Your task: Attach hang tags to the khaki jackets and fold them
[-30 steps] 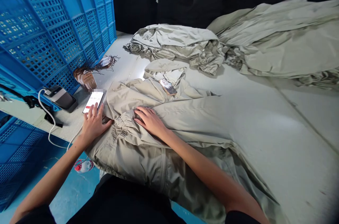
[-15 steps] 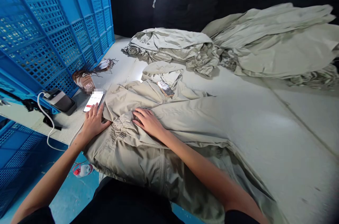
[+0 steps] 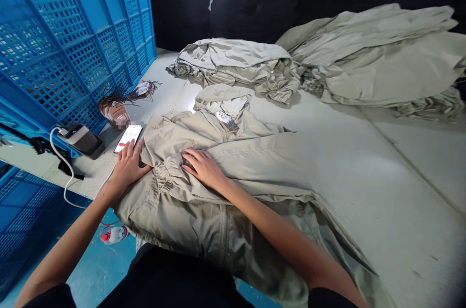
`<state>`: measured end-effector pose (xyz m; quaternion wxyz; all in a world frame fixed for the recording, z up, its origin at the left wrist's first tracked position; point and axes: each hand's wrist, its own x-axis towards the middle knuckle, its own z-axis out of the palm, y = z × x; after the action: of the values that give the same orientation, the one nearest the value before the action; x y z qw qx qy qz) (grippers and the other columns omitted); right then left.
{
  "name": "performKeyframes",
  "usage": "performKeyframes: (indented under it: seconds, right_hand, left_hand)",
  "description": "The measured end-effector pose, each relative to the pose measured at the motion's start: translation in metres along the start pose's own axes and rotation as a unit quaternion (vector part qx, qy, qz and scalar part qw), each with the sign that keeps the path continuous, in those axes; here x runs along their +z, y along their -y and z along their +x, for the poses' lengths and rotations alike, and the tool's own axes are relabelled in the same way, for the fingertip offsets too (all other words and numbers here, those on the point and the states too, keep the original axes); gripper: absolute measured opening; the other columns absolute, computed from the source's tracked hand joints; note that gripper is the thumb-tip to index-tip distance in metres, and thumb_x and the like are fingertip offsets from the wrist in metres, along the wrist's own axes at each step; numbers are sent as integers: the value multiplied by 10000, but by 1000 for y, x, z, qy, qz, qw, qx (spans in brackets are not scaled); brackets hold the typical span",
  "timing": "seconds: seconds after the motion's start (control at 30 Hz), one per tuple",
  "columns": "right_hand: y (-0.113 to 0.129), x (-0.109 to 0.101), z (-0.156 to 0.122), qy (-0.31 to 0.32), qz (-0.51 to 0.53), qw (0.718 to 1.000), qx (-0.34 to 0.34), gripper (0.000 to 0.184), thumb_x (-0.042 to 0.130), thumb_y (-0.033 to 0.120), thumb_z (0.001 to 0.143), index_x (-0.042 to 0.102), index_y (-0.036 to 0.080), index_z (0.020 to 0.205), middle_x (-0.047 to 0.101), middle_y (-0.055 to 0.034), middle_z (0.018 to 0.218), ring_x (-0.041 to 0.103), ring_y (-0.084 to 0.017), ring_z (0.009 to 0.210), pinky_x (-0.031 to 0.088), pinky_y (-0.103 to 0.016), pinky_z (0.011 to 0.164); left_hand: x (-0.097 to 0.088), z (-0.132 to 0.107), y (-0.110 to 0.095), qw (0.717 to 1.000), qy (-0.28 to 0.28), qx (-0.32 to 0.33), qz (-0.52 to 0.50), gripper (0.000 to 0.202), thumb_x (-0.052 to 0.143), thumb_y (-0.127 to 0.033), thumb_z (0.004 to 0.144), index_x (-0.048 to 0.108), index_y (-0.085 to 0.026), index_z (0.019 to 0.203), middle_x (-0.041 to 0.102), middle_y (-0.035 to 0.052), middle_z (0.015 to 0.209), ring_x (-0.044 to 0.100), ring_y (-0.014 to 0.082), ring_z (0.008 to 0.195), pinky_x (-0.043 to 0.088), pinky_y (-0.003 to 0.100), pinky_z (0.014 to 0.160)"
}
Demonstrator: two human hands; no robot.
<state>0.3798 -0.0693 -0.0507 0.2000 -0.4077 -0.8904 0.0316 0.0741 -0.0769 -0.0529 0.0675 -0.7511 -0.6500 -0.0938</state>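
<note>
Table [image 3: 400,167] w/ khaki jacket [image 3: 255,162], phone [image 3: 127,139], power bank [image 3: 80,140]

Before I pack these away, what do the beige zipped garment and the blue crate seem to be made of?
The beige zipped garment looks like a lightweight woven synthetic, perhaps nylon or polyester, though the look can't confirm it. Its finish is mostly matte, and it creases sharply. The blue crate looks like rigid moulded plastic with a smooth finish, shown by its uniform colour and regular perforated grid.

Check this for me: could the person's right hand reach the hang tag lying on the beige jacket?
Probably yes. The right hand rests on the beige jacket just below the hang tag. Only the jacket's fabric lies between them, and nothing seems to block the way.
</note>
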Motion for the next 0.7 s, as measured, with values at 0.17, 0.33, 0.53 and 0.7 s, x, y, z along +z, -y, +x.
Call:
performKeyframes:
  seconds: [0.17, 0.33, 0.53, 0.7]
  right_hand:
    - [0, 0, 0, 1, -2, 1000, -1, 411, 419, 442, 1009, 581, 216, 1311, 553, -114, 1381, 541, -275, 1227, 433, -456, 1052]
    - [-1, 1, 0, -3, -2, 1000, -4, 402, 423, 437, 1008, 581, 222, 1309, 555, -115, 1375, 542, -278, 1230, 438, -459, 1046]
    - [-2, 2, 0, -9, 1, 1000, -4, 396, 435, 435, 1005, 583, 221, 1304, 563, -112, 1365, 541, -271, 1229, 434, -452, 1053]
    - [-2, 3, 0, -6, -3, 1000, -5, 392, 441, 426, 1004, 584, 215, 1302, 566, -115, 1359, 546, -272, 1217, 439, -453, 1042]
  left_hand:
    - [-1, 6, 3, 1000, 8, 9, -4, 972, 597, -612, 806, 204, -155, 1569, 242, 197, 1608, 227, 386, 1477, 279, 531, 1139]
    - [-1, 6, 4, 1000, 6, 16, -16, 977, 589, -615, 805, 203, -143, 1569, 239, 200, 1606, 216, 389, 1479, 271, 534, 1145]
    - [-7, 1, 5, 999, 7, 44, -31, 852, 535, -476, 850, 216, -137, 1564, 247, 195, 1603, 221, 369, 1482, 253, 520, 1162]
    - [-18, -2, 7, 995, 22, 86, -54, 711, 409, -331, 903, 226, -127, 1559, 252, 168, 1605, 206, 332, 1491, 242, 505, 1174]
